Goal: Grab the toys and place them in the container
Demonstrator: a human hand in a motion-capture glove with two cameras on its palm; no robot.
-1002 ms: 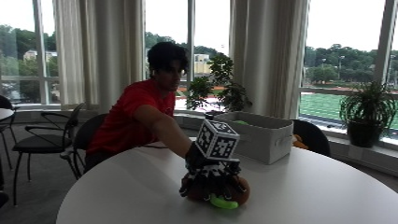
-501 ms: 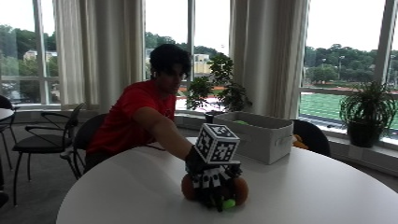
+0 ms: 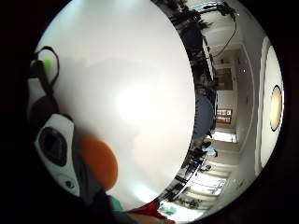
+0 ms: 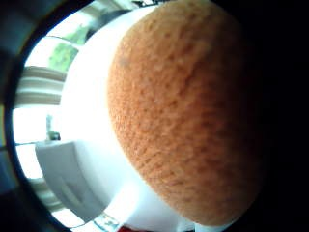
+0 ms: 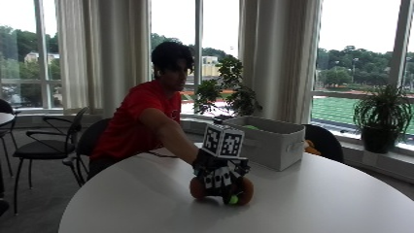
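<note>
So the person in the red shirt point(image 5: 132, 124) is sitting at the round white table point(image 5: 129, 204) with the right arm stretched way out over it, and the gloved right hand point(image 5: 220, 177) is down on top of the toys near the middle of the tabletop. It looks like there are two orange balls point(image 5: 197, 188) peeking out on either side under the hand, plus a small green toy point(image 5: 233, 199) showing low between the fingers. The thumb side palm view is almost all pitted orange ball surface, so that one is right up against the palm. The fingers seem curled down around the orange balls, gripping them while they sit on the table. The white container point(image 5: 271, 141) is behind the hand, well apart from it, with something green inside near its far rim.
</note>
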